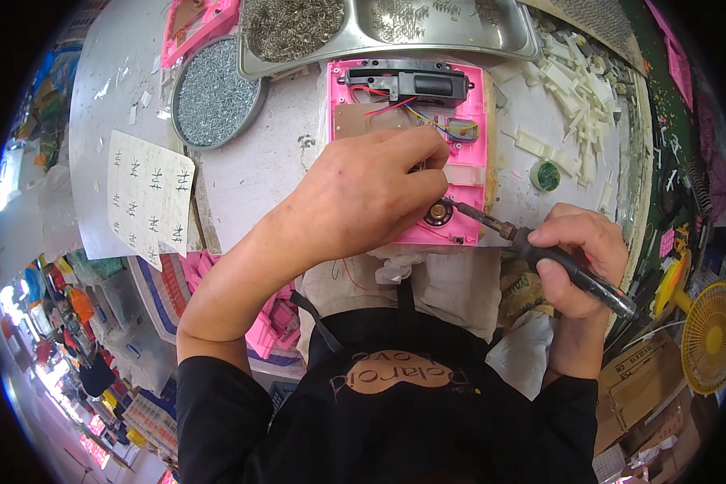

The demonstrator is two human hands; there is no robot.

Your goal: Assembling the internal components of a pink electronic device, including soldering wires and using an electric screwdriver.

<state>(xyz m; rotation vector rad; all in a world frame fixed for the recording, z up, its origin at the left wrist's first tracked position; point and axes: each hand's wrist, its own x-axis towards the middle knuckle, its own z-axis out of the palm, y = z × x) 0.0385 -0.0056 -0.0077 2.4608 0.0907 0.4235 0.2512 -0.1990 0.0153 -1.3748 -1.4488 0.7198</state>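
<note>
1. Your left hand (371, 198) rests on the open pink plastic housing (407, 153), fingers curled tight and pinched together at the fingertips over the wiring; what they pinch is hidden.
2. Your right hand (581, 262) wraps all fingers around the black handle of the soldering iron (540, 250), thumb on top.
3. The iron's metal tip points left and sits at the small round black speaker (437, 214) in the housing's lower right corner.
4. The housing lies flat on the white worktable (250, 173), directly in front of you, with a black rectangular module (407, 83) across its top edge and red, blue and yellow wires (411, 113) below it.
5. A round grey dish of small metal screws (216, 93) stands left of the housing, a steel tray (460, 44) above it.
6. White plastic strips (577, 89) lie scattered to the right, near a small green round pot (545, 175).
</note>
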